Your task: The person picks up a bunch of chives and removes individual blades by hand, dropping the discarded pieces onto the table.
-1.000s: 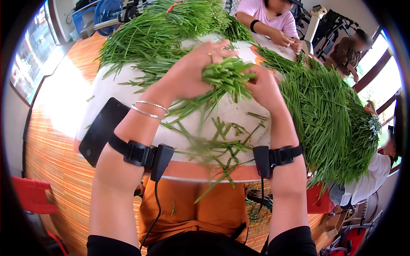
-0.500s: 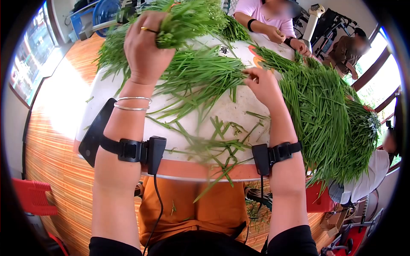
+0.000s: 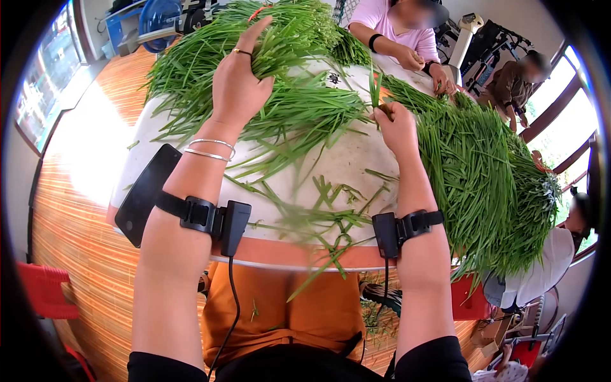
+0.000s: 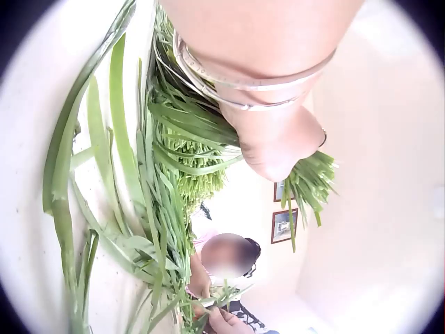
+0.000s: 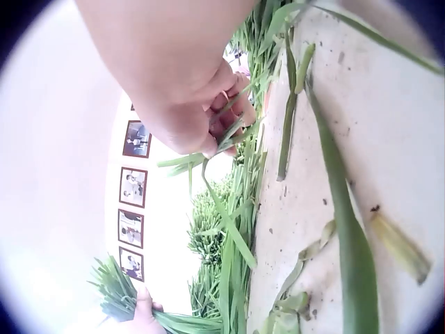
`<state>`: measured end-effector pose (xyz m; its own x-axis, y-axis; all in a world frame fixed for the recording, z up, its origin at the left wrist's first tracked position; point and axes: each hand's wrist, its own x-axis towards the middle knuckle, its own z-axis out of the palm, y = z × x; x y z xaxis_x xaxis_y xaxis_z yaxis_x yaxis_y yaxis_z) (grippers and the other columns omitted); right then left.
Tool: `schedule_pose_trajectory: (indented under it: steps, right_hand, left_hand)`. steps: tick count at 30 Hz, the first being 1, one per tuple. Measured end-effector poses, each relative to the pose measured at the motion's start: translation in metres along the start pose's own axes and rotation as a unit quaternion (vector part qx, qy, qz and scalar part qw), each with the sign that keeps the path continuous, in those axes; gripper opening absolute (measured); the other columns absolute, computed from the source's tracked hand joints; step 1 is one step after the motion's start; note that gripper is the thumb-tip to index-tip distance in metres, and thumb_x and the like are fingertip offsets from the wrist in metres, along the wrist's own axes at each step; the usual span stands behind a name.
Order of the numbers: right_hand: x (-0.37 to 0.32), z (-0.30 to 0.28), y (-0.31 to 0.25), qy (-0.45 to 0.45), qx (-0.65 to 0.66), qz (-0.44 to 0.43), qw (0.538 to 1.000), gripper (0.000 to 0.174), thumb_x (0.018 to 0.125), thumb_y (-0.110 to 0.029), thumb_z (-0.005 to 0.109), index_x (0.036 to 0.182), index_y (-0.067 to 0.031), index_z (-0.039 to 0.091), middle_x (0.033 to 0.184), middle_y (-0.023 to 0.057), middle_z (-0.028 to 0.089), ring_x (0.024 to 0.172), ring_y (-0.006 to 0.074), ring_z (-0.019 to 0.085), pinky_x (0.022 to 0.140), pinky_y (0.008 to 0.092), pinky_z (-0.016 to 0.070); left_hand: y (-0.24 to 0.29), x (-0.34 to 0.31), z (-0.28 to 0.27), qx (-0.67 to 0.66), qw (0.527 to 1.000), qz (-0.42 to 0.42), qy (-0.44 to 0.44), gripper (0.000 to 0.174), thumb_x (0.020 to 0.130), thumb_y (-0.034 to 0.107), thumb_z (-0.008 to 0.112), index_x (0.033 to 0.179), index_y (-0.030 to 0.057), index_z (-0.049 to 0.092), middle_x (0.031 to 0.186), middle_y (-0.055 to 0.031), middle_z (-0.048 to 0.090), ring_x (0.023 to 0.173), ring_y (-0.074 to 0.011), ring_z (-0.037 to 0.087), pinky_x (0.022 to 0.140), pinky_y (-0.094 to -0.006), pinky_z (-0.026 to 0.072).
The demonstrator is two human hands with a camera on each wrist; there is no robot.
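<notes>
My left hand (image 3: 238, 92) grips a bunch of garlic chives (image 4: 311, 182) above the left part of the table, their cut ends sticking out past the fingers. Its index finger points up and away. Between thumb and fingers of my right hand (image 3: 399, 129) a few loose chive blades (image 3: 374, 86) are pinched, some standing upright in the head view. The right wrist view shows these blades crossing the curled fingers (image 5: 233, 115). Between both hands a loose layer of chives (image 3: 305, 105) lies on the white tabletop (image 3: 356, 156), its stem ends towards the right hand.
A tied heap of chives (image 3: 210, 54) lies at the back left, a large pile (image 3: 471, 165) at the right. Scraps (image 3: 337, 216) litter the near table. A black phone (image 3: 147, 194) lies at the left edge. Across the table a person in pink (image 3: 417, 38) works with both hands.
The left hand carried its bunch from the middle to the left, then slightly back right. The right hand stayed near the stem ends and has taken hold of a few blades.
</notes>
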<state>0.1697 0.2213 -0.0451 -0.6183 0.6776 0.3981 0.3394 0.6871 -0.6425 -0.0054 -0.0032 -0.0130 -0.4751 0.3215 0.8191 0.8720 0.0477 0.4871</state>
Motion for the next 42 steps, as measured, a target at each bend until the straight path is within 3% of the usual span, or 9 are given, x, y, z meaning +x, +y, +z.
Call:
schedule_pose_trajectory:
  steps: [4, 11, 15, 19, 26, 30, 31, 38, 42]
  right_hand:
    - [-0.003, 0.004, -0.004, -0.052, 0.187, 0.005, 0.981, 0.019, 0.084, -0.018, 0.059, 0.087, 0.0011, 0.06, 0.072, 0.0055, 0.064, 0.064, 0.0083, 0.057, 0.061, 0.0256, 0.0445]
    - [0.0, 0.003, -0.002, 0.007, 0.069, -0.035, 0.997, 0.021, 0.088, -0.018, 0.056, 0.087, 0.0018, 0.061, 0.069, 0.0004, 0.059, 0.061, 0.007, 0.048, 0.06, 0.0221, 0.0398]
    - [0.002, 0.005, -0.002, 0.005, 0.207, -0.013, 0.978, 0.022, 0.088, -0.02, 0.057, 0.092, 0.0001, 0.064, 0.07, -0.0002, 0.059, 0.062, 0.0061, 0.047, 0.061, 0.0205, 0.0391]
    - [-0.006, 0.0, -0.014, -0.059, 0.339, 0.003, 0.939, 0.024, 0.086, -0.019, 0.06, 0.098, 0.0007, 0.065, 0.075, 0.0012, 0.062, 0.066, 0.0052, 0.05, 0.063, 0.0197, 0.0412]
    - [-0.013, 0.006, -0.021, -0.159, 0.3, -0.045, 0.94, 0.022, 0.084, -0.016, 0.062, 0.096, 0.0019, 0.065, 0.073, 0.0015, 0.062, 0.066, 0.0052, 0.052, 0.063, 0.0201, 0.0426]
    - [-0.019, 0.004, -0.034, -0.215, 0.247, -0.044, 0.944, 0.018, 0.083, -0.013, 0.063, 0.093, 0.0018, 0.065, 0.076, 0.0011, 0.063, 0.065, 0.0054, 0.053, 0.061, 0.0195, 0.0431]
    - [-0.02, 0.003, -0.035, -0.232, 0.251, -0.026, 0.94, 0.016, 0.083, -0.012, 0.064, 0.092, 0.0019, 0.065, 0.076, 0.0008, 0.063, 0.065, 0.0056, 0.053, 0.061, 0.0193, 0.0433]
    - [-0.011, 0.002, -0.019, -0.184, 0.301, -0.012, 0.936, 0.017, 0.082, -0.01, 0.064, 0.094, 0.0018, 0.065, 0.08, 0.0023, 0.064, 0.066, 0.0064, 0.055, 0.062, 0.0188, 0.0438]
    - [-0.005, 0.0, -0.008, -0.144, 0.25, -0.008, 0.957, 0.02, 0.082, -0.014, 0.065, 0.094, 0.0019, 0.064, 0.077, 0.0028, 0.063, 0.065, 0.0066, 0.055, 0.061, 0.0193, 0.0436]
  left_hand:
    - [-0.007, -0.002, 0.003, 0.044, 0.999, -0.007, 0.008, 0.051, 0.067, 0.003, 0.062, 0.117, 0.0082, 0.053, 0.109, -0.014, 0.059, 0.096, -0.0325, 0.058, 0.083, -0.0327, 0.0448]
    - [-0.005, -0.002, 0.003, 0.062, 0.998, 0.001, 0.005, 0.043, 0.065, 0.007, 0.065, 0.106, -0.0002, 0.056, 0.103, -0.0175, 0.06, 0.094, -0.0331, 0.058, 0.083, -0.0334, 0.0443]
    - [-0.01, -0.003, 0.005, 0.066, 0.997, 0.033, 0.017, 0.041, 0.065, 0.006, 0.065, 0.105, 0.0004, 0.057, 0.1, -0.0162, 0.061, 0.093, -0.0321, 0.058, 0.083, -0.0332, 0.0445]
    - [-0.007, -0.004, 0.004, -0.008, 0.998, 0.021, -0.056, 0.036, 0.064, 0.002, 0.064, 0.1, 0.0022, 0.058, 0.104, -0.0144, 0.06, 0.095, -0.0306, 0.057, 0.085, -0.0328, 0.0441]
    - [0.015, -0.007, 0.009, -0.13, 0.955, 0.095, -0.251, 0.027, 0.065, -0.004, 0.062, 0.09, 0.0042, 0.059, 0.117, -0.0057, 0.056, 0.105, -0.0255, 0.054, 0.09, -0.0312, 0.0425]
    - [0.01, -0.017, 0.023, -0.037, 0.941, 0.046, -0.332, 0.028, 0.064, 0.0, 0.064, 0.091, 0.0049, 0.059, 0.1, -0.0078, 0.063, 0.089, -0.026, 0.059, 0.08, -0.0327, 0.0453]
    - [-0.001, -0.022, 0.03, -0.04, 0.955, 0.07, -0.287, 0.028, 0.066, 0.002, 0.064, 0.094, 0.0039, 0.059, 0.085, -0.0094, 0.064, 0.077, -0.0237, 0.06, 0.072, -0.0323, 0.0458]
    - [0.0, -0.015, 0.022, -0.101, 0.973, -0.076, -0.194, 0.03, 0.073, 0.005, 0.065, 0.101, -0.0005, 0.057, 0.081, -0.0071, 0.064, 0.07, -0.0128, 0.057, 0.068, -0.0262, 0.0467]
    - [-0.016, -0.011, 0.024, -0.049, 0.993, -0.045, -0.101, 0.026, 0.076, 0.008, 0.063, 0.1, -0.0002, 0.058, 0.081, -0.007, 0.065, 0.07, -0.0117, 0.058, 0.067, -0.0263, 0.0471]
